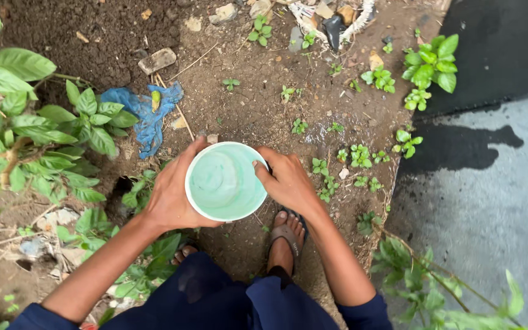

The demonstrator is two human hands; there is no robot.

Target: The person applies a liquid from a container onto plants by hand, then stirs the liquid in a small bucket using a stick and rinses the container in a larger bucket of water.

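Observation:
A round white bucket (225, 182) with a pale green inside is held over bare soil, seen from straight above. My left hand (169, 192) grips its left rim and wall, thumb along the top edge. My right hand (286, 181) clasps the right rim, fingers curled over the edge. I cannot tell whether the bucket holds liquid. Below it my right foot in a brown sandal (286, 237) stands on the soil, and toes of my left foot (183, 252) show beside dark blue trousers.
A leafy green shrub (38, 134) fills the left side. A crumpled blue plastic scrap (148, 113) lies on the soil beyond the bucket. Small seedlings (352, 162) and stones dot the ground. Wet grey pavement (490, 201) lies to the right, and a rubble heap (331, 18) at the top.

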